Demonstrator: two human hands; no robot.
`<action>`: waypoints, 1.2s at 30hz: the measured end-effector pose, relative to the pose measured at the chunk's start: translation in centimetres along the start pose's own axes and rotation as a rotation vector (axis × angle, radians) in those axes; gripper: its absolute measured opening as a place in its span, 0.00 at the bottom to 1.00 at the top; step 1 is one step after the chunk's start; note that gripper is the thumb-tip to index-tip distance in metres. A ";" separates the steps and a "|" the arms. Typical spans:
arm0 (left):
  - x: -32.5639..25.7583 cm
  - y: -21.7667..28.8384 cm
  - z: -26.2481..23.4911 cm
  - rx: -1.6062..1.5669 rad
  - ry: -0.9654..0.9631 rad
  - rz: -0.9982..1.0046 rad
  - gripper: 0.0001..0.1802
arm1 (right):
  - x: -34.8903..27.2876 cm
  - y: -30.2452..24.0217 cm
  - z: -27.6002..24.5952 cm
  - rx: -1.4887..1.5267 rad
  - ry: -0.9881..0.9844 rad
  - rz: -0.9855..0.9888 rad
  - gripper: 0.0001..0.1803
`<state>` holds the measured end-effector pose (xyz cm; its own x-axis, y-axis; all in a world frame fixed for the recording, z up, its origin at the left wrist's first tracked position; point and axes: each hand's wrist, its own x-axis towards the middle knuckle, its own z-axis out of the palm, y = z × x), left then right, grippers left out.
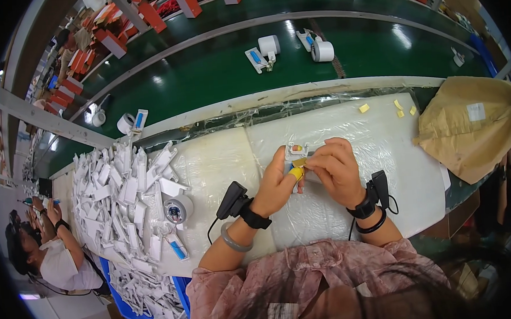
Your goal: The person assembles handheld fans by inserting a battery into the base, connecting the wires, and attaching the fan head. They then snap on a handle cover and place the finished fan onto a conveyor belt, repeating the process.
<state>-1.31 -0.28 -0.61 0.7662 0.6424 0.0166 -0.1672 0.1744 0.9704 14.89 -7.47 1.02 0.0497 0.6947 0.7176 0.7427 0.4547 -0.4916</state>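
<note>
Both hands meet near the bench's far edge: the left hand (276,184) steadies a small white part (299,152) so the right hand (337,169) can pinch what seems a yellow sticker (298,164) onto it. More white parts (126,194) are heaped at the left end, within reach.

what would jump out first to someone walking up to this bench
First, the two hands at the middle of the white padded table: the left hand and right hand pinch a small white plastic part between them, with a yellow cover on the left thumb. Next, the big heap of white plastic pieces spread to the left. Behind runs a green conveyor belt carrying tape rolls, and a brown paper bag sits at the right.
</note>
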 end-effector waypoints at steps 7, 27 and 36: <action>-0.4 0.0 -0.1 0.062 -0.006 -0.029 0.24 | -0.1 -0.1 0.0 0.013 -0.018 0.008 0.12; -0.9 -0.4 -0.3 0.327 0.072 0.206 0.18 | -0.2 0.3 0.8 0.128 -0.005 0.093 0.10; -0.8 -0.3 0.4 0.264 0.066 0.244 0.11 | 0.2 0.5 0.0 0.122 -0.060 0.055 0.10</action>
<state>-1.61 -1.15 -0.78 0.6804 0.6896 0.2481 -0.1674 -0.1833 0.9687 15.27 -7.10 0.93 0.0452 0.7505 0.6593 0.6531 0.4772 -0.5880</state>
